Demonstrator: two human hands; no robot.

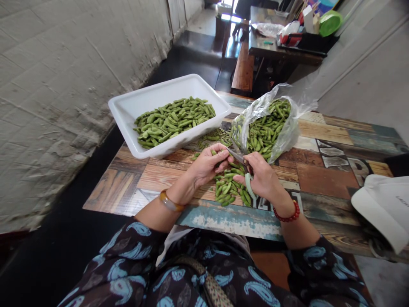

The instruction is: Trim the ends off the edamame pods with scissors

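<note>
The tabletop is a patchwork of wood-grain panels in brown, tan and worn teal, some bearing lettering. The landmark, a white plastic tub, is smooth and rectangular, with rounded corners and a flared rim. Nearer the wearer than the tub and to its right, the right hand is closed around scissors with pale green handles and grey metal blades. The blades reach to the left hand, whose thumb and fingers pinch an edamame pod, partly hidden by the fingers. Beneath both hands, on the same side of the tub, lies a loose pile of pods, green, plump and lumpy, heaped at varied angles. The tub holds a broad bed of similar pods across its floor. To the tub's right, a crinkled clear plastic bag stands open, well filled with green pods; small green trimmings lie between the two.
</note>
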